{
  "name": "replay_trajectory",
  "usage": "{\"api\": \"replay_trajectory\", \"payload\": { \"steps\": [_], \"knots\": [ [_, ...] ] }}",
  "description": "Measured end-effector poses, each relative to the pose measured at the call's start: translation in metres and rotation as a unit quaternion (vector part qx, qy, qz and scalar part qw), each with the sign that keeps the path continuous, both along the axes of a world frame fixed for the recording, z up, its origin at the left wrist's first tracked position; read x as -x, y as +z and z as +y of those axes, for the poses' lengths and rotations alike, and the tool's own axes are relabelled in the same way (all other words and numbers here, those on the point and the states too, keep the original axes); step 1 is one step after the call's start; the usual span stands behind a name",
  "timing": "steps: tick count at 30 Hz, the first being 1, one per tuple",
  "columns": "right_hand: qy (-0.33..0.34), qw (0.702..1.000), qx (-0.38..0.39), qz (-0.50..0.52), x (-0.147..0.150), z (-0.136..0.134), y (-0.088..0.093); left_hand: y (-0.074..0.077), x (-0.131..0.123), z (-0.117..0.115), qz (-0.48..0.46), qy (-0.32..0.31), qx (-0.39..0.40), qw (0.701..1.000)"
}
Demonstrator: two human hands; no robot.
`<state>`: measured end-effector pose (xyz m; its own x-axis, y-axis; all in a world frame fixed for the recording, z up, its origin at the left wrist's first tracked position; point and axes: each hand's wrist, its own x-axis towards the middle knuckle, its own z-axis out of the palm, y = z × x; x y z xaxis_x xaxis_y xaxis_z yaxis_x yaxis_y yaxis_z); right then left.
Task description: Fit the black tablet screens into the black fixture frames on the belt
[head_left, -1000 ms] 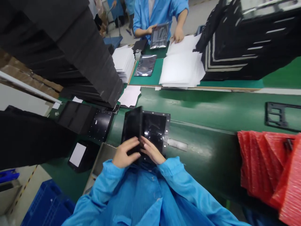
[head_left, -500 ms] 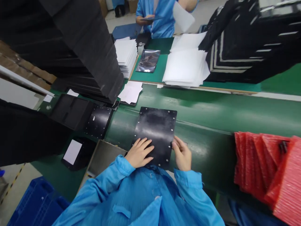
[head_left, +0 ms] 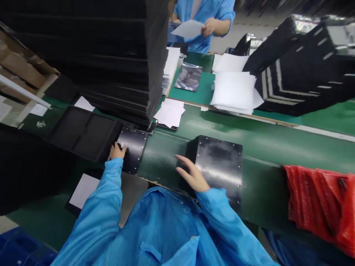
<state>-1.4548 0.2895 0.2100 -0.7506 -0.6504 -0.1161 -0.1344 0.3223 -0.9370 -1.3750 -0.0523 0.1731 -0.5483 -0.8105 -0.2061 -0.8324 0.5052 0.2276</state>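
My left hand [head_left: 117, 150] is at the left edge of a flat black panel [head_left: 133, 147] with small light dots along its border. Its thumb stands apart from the fingers on the panel's surface; I see no firm hold. In front of me, my right hand [head_left: 193, 174] is raised with thumb and fingers spread and nothing between them. Beside it is a thick black block, apparently a stack, topped by a similar dotted black panel [head_left: 220, 159]. The right forearm covers the block's near corner.
A tall black stack [head_left: 111, 59] rises behind my left hand. Farther off are white sheets [head_left: 234, 90] and a shiny silvery pouch [head_left: 189, 76]. Red bubble-wrap bags [head_left: 313, 199] stand at the right. Across the table, a person in blue [head_left: 203, 18] holds a white sheet.
Both hands have left the dotted panel in front of me. My left hand has moved to the panel at the left; my right hand has lifted and opened. The view has shifted left.
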Motion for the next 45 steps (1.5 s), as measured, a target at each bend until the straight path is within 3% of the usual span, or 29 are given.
{"api": "replay_trajectory", "payload": {
  "steps": [1,3,6,10,13,16,19,21,23,25,30,35,38,41,43,45],
  "knots": [
    [0.030,0.998,-0.009,-0.060,-0.002,-0.037,-0.011,-0.011,-0.011,-0.002,-0.013,0.044,0.003,0.999],
    [0.000,0.984,-0.067,-0.162,-0.008,-0.100,-0.040,-0.029,-0.035,0.005,-0.012,0.076,-0.003,0.997],
    [-0.073,0.943,-0.149,-0.289,-0.017,-0.153,-0.079,-0.043,-0.062,0.016,0.027,0.076,-0.060,0.995],
    [-0.061,0.928,-0.153,-0.335,-0.024,-0.175,-0.096,-0.046,-0.059,-0.002,0.123,0.082,-0.141,0.979],
    [-0.047,0.926,-0.143,-0.347,-0.028,-0.186,-0.089,-0.045,-0.042,-0.016,0.197,0.154,-0.193,0.949],
    [-0.069,0.934,-0.129,-0.325,-0.032,-0.181,-0.072,-0.044,-0.033,-0.008,0.262,0.235,-0.212,0.912],
    [-0.086,0.964,-0.114,-0.223,-0.038,-0.137,-0.046,-0.042,-0.032,0.023,0.291,0.209,-0.271,0.893],
    [-0.096,0.980,-0.093,-0.146,-0.042,-0.088,-0.026,-0.037,-0.028,0.055,0.342,0.162,-0.349,0.857],
    [-0.146,0.980,-0.068,-0.116,-0.045,-0.034,-0.010,-0.027,-0.017,0.094,0.392,0.110,-0.419,0.812],
    [-0.212,0.969,-0.056,-0.118,-0.043,0.017,0.001,-0.016,0.000,0.137,0.404,0.063,-0.451,0.794],
    [-0.316,0.944,-0.044,-0.086,-0.030,0.110,0.004,0.010,0.046,0.227,0.360,-0.042,-0.452,0.815],
    [-0.348,0.933,-0.049,0.082,-0.012,0.181,-0.001,0.019,0.064,0.274,0.347,-0.094,-0.380,0.852],
    [-0.344,0.928,-0.061,0.127,0.016,0.221,-0.023,0.030,0.065,0.285,0.313,-0.111,-0.298,0.895],
    [-0.307,0.931,-0.150,0.125,0.047,0.242,-0.074,0.048,0.061,0.298,0.292,-0.157,-0.152,0.931],
    [-0.259,0.932,-0.221,0.121,0.059,0.246,-0.113,0.059,0.057,0.314,0.281,-0.230,-0.065,0.929],
    [-0.237,0.935,-0.238,0.115,0.060,0.247,-0.141,0.065,0.054,0.338,0.234,-0.320,-0.029,0.918]
  ]
}}
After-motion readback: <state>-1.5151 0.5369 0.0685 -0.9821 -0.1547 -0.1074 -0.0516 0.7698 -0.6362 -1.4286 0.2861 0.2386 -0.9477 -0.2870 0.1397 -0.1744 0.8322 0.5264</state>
